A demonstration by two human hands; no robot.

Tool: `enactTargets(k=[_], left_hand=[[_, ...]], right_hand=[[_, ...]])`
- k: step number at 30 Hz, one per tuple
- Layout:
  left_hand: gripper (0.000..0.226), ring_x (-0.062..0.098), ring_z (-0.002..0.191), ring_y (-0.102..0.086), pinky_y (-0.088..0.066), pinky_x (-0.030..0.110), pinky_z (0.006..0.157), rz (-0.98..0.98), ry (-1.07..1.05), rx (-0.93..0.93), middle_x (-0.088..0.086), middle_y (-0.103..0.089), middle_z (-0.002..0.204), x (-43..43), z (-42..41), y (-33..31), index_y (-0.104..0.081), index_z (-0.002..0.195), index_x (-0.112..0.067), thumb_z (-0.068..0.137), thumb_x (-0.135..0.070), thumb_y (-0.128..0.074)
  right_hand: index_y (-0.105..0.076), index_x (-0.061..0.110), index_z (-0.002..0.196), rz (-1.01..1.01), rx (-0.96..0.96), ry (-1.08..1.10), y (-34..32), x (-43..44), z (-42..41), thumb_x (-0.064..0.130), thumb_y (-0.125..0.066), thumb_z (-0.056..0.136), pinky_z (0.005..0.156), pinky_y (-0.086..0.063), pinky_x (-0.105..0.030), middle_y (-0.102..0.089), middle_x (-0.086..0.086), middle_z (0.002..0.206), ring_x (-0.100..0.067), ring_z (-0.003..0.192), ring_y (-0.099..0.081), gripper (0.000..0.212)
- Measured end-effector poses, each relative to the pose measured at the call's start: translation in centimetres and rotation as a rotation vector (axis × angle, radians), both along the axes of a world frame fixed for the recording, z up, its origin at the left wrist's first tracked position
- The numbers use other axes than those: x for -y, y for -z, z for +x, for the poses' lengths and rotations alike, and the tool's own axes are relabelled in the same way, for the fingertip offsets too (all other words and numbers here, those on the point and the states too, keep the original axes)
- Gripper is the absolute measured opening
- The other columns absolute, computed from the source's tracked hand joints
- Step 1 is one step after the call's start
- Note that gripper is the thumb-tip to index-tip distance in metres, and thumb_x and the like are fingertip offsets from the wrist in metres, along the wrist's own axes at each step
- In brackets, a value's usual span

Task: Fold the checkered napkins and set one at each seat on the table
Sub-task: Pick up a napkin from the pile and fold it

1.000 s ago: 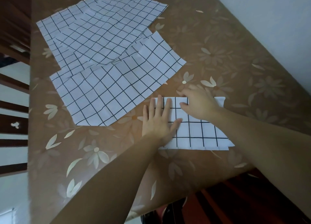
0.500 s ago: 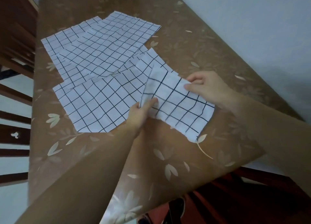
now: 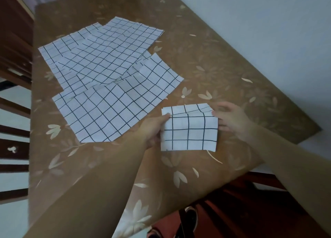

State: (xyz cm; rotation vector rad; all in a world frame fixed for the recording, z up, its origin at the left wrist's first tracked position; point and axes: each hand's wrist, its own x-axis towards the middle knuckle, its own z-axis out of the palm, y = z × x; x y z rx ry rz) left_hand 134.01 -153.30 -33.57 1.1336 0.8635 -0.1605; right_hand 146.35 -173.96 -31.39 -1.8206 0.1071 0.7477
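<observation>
A folded napkin point(image 3: 189, 130), white with a dark grid, sits in a compact rectangle over the near right part of the table point(image 3: 206, 62), with its far layers slightly offset along the top edge. The person's left hand point(image 3: 152, 128) grips the napkin's left side, the thumb lying on top near the far left corner and the other fingers tucked out of sight beneath the cloth. The right hand point(image 3: 232, 119) is at the napkin's right edge, its fingertips touching the far right corner, but it is blurred, so it is unclear whether it pinches the cloth or only rests against it. Just beside the folded piece, farther along the table to the left, lies a spread of unfolded checkered napkins point(image 3: 107, 73), flat and overlapping one another; the nearest napkin point(image 3: 114, 110) reaches almost to the left hand. The table wears a brown cloth with pale flower prints, and a plain wall point(image 3: 268, 22) runs along its right side.
</observation>
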Motion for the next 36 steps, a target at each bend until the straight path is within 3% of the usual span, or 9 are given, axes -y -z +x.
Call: enactTargets(k=[8,12,16,19,22,26,31,33,36], left_hand=[[0.009,0.019,0.079,-0.069,-0.054,0.029,0.065,0.153,0.048,-0.029,0.007,-0.074,0.094,-0.6,-0.1,-1.0,-0.069,0.087,-0.013,0.081,-0.008,-0.074],[0.021,0.024,0.074,-0.066,-0.058,0.036,0.074,0.245,0.014,0.005,0.008,-0.067,0.076,-1.3,0.8,-2.9,-0.062,0.062,-0.010,0.074,-0.001,-0.076],[0.016,0.015,0.069,-0.054,-0.048,0.028,0.064,0.492,-0.016,0.103,0.000,-0.060,0.076,-1.8,1.9,-5.4,-0.065,0.074,-0.011,0.070,-0.014,-0.081],[0.011,0.007,0.065,-0.052,-0.042,0.014,0.054,0.627,-0.056,0.249,-0.007,-0.063,0.083,-1.9,2.1,-7.3,-0.069,0.073,-0.021,0.075,-0.018,-0.079],[0.014,0.005,0.066,-0.056,-0.043,0.017,0.059,0.618,-0.035,0.253,-0.010,-0.065,0.087,-1.6,1.3,-7.1,-0.068,0.073,-0.025,0.076,-0.014,-0.077],[0.014,0.008,0.068,-0.063,-0.049,0.021,0.064,0.418,0.051,0.160,-0.005,-0.069,0.079,0.0,-1.6,-3.1,-0.073,0.078,-0.015,0.077,-0.028,-0.079],[0.026,0.013,0.055,-0.056,-0.052,0.033,0.063,0.459,0.049,-0.057,-0.004,-0.062,0.055,2.3,-4.4,1.8,-0.071,0.065,-0.014,0.082,-0.032,-0.074],[0.023,0.011,0.058,-0.054,-0.051,0.033,0.068,0.487,0.120,-0.112,-0.008,-0.059,0.055,2.4,-4.9,2.2,-0.072,0.067,-0.015,0.082,-0.033,-0.074],[0.020,0.010,0.051,-0.050,-0.044,0.022,0.050,0.497,0.203,-0.140,-0.007,-0.055,0.056,2.0,-5.0,1.9,-0.071,0.071,-0.015,0.083,-0.031,-0.073]], right_hand=[[-0.059,0.014,0.118,0.008,0.105,0.020,-0.6,0.6,-0.2,-0.003,-0.068,0.081,0.088,-0.053,-0.036,-0.065,-0.005,0.095,-0.024,0.092,-0.063,0.043],[-0.057,0.018,0.117,-0.006,0.246,0.042,-2.3,0.0,0.5,-0.009,-0.069,0.077,0.091,-0.053,-0.040,-0.063,-0.003,0.102,-0.021,0.097,-0.063,0.049],[-0.068,0.011,0.107,-0.153,0.571,0.000,-5.7,-0.8,1.1,-0.002,-0.068,0.080,0.075,-0.046,-0.010,-0.066,-0.001,0.106,-0.013,0.092,-0.060,0.030],[-0.067,0.017,0.109,-0.261,0.821,0.023,-8.0,-0.8,0.8,0.003,-0.061,0.084,0.069,-0.038,-0.009,-0.063,0.006,0.109,-0.006,0.091,-0.058,0.029],[-0.063,0.015,0.116,-0.201,0.891,0.029,-7.9,-0.3,-0.3,-0.001,-0.062,0.083,0.070,-0.042,-0.002,-0.061,0.006,0.114,-0.007,0.089,-0.061,0.037],[-0.061,0.015,0.118,-0.258,0.787,-0.099,-2.7,1.4,-2.9,0.000,-0.070,0.078,0.079,-0.057,-0.033,-0.063,-0.003,0.112,-0.011,0.084,-0.064,0.043],[-0.048,0.016,0.129,-0.269,0.248,-0.067,3.2,2.9,-4.5,0.010,-0.068,0.082,0.083,-0.052,-0.037,-0.062,-0.006,0.114,-0.021,0.096,-0.062,0.051],[-0.049,0.014,0.126,-0.300,0.203,-0.008,3.9,2.8,-4.6,0.022,-0.068,0.085,0.082,-0.053,-0.041,-0.061,-0.003,0.108,-0.022,0.093,-0.062,0.046],[-0.055,0.012,0.111,-0.386,0.259,0.021,3.8,2.5,-4.6,0.025,-0.067,0.087,0.076,-0.041,-0.029,-0.057,0.000,0.100,-0.018,0.089,-0.054,0.030]])
